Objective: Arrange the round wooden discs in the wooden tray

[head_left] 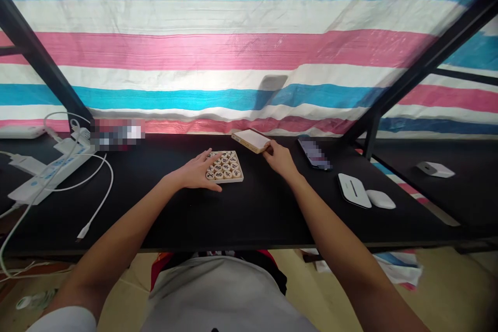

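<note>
A shallow white box (pixel 241 178) lies on the black table, filled with several round Chinese chess pieces (pixel 226 168) marked with dark characters. My left hand (pixel 196 170) rests over the left side of this box, its fingers spread and partly covering the pieces. Farther back and to the right, my right hand (pixel 280 158) grips the near right corner of a box lid (pixel 252 140), pale on the face towards me with a tan edge. The lid is held tilted near the back of the table. My right thumb and fingers are closed on its corner.
On the right lie a phone (pixel 314 154), a white flat device (pixel 354 190) and a white rounded case (pixel 381 199). At left, a white power strip (pixel 52 168) trails cables (pixel 95 207). A striped sheet (pixel 233 52) hangs behind, between black metal posts (pixel 420 57).
</note>
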Demonstrator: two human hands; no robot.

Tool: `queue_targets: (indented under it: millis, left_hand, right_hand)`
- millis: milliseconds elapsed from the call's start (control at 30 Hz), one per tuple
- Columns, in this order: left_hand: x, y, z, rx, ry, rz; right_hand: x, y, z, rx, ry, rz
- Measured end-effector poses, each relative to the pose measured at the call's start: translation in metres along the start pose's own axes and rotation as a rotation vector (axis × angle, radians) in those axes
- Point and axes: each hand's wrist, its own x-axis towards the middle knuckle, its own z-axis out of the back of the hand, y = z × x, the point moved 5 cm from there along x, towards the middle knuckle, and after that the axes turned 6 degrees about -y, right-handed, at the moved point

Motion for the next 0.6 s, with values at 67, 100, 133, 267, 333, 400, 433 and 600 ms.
queue_targets:
  millis: [67,100,133,267,333,400,433,600]
  left_hand:
    - [0.000,-0.001,-0.002,-0.010,-0.007,0.018]
    - [0.001,-0.001,-0.003,-0.002,-0.013,0.025]
    - [0.002,-0.001,-0.004,0.013,-0.019,0.027]
    - [0.007,0.001,-0.008,0.055,-0.088,0.020]
    - [0.009,0.004,-0.011,0.045,-0.112,0.036]
    - [0.012,0.009,-0.013,0.028,-0.126,0.060]
    - [0.013,0.012,-0.014,0.020,-0.137,0.075]
    - [0.018,0.030,-0.012,0.013,-0.258,0.188]
  right_hand:
    - [0.000,-0.011,-0.008,-0.126,0.088,-0.012]
    - [0.000,-0.016,-0.010,-0.178,0.136,-0.027]
    - [-0.001,-0.021,-0.013,-0.210,0.177,-0.032]
    - [0.000,-0.034,-0.014,-0.248,0.248,-0.057]
    - [0.001,-0.038,-0.013,-0.227,0.234,-0.056]
    - [0.004,-0.038,-0.009,-0.191,0.160,-0.048]
    - [0.005,-0.037,-0.007,-0.169,0.105,-0.039]
    - [0.000,-0.003,-0.006,-0.017,-0.005,0.175]
